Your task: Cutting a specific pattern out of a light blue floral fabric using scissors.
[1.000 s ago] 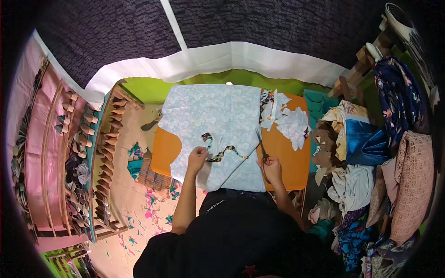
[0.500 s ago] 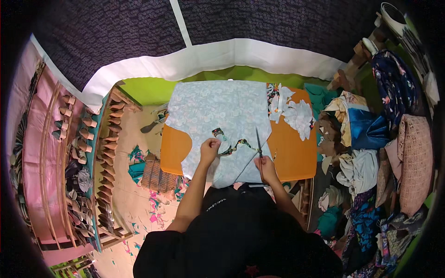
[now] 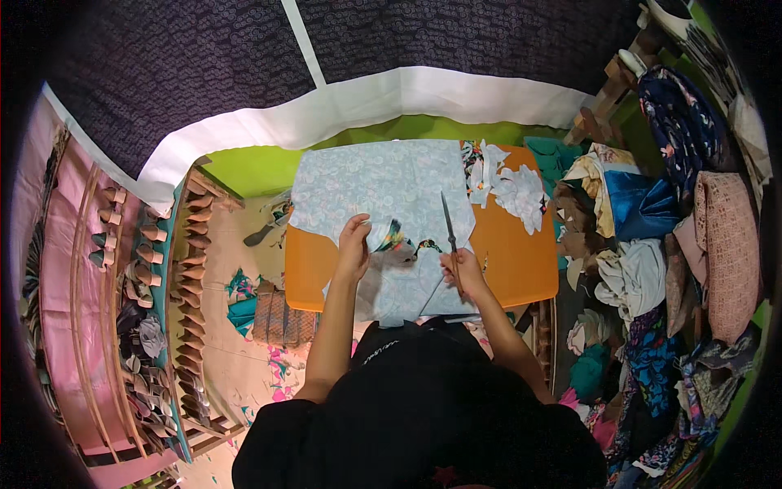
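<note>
A large sheet of pale fabric with a faint floral pattern covers most of the orange table before me. My left hand is closed on the edge of a small fabric piece, raised above the sheet, its bright floral side partly showing. My right hand grips a pair of scissors by the handles, blades pointing away from me over the sheet's right part. Between the hands, a dark floral bit shows at a cut edge. Whether the raised piece is fully separate I cannot tell.
White and floral scraps lie at the table's far right. Heaped cloth is piled along the right side. On the left stands a rack of shoe-shaped forms. A brown patterned piece and scraps lie on the floor.
My left hand has risen and moved a little away and left, lifting the fabric piece. My right hand with the scissors has shifted slightly away from me.
</note>
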Demonstrator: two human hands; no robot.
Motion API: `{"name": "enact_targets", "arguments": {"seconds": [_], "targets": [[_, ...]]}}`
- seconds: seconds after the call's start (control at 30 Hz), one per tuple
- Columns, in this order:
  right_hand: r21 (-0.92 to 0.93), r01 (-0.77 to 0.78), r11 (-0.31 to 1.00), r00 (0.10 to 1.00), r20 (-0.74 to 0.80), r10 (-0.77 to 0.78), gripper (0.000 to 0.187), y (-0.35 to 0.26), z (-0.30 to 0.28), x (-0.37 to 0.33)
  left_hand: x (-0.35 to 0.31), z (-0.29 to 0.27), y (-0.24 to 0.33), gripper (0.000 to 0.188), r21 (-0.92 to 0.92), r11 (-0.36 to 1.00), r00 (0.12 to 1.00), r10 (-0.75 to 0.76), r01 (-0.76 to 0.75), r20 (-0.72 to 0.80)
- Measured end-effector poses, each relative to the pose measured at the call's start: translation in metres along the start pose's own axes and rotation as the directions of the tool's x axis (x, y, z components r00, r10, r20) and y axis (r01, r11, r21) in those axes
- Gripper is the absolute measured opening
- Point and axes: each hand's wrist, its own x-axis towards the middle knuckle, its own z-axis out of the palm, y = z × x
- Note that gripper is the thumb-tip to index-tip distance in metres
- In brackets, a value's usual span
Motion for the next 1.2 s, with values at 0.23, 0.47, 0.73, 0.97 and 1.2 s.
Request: {"name": "enact_targets", "arguments": {"seconds": [0.23, 0.47, 0.73, 0.97, 1.2], "targets": [[-0.458, 0.096, 0.884, 0.926, -0.286, -0.249, 0.051, -0.007, 0.033, 0.032, -0.005, -0.012, 0.016, 0.015, 0.552, 0.834, 0.999, 0.022, 0.001, -0.034], [-0.644, -0.013, 0.765, 0.939, -0.27, -0.211, 0.048, 0.0, 0.046, 0.048, 0.006, -0.024, -0.022, 0.031, 0.966, 0.151, 0.952, 0.253, -0.212, 0.17], [-0.503, 0.12, 0.856, 0.957, -0.172, -0.235, 0.039, 0.025, 0.049, 0.049, 0.033, -0.022, -0.063, 0.019, 0.982, -0.032, 0.97, 0.151, -0.187, 0.189], [-0.442, -0.013, 0.897, 0.941, -0.309, -0.139, 0.038, 0.048, 0.023, 0.052, -0.001, 0.017, -0.07, 0.017, 0.946, 0.091, 0.95, 0.057, -0.31, 0.306], [-0.341, 0.069, 0.937, 0.932, -0.314, -0.182, 0.034, 0.076, 0.02, 0.052, -0.002, 0.021, -0.101, 0.022, 0.894, -0.186, 0.91, -0.002, -0.409, 0.415]]}}
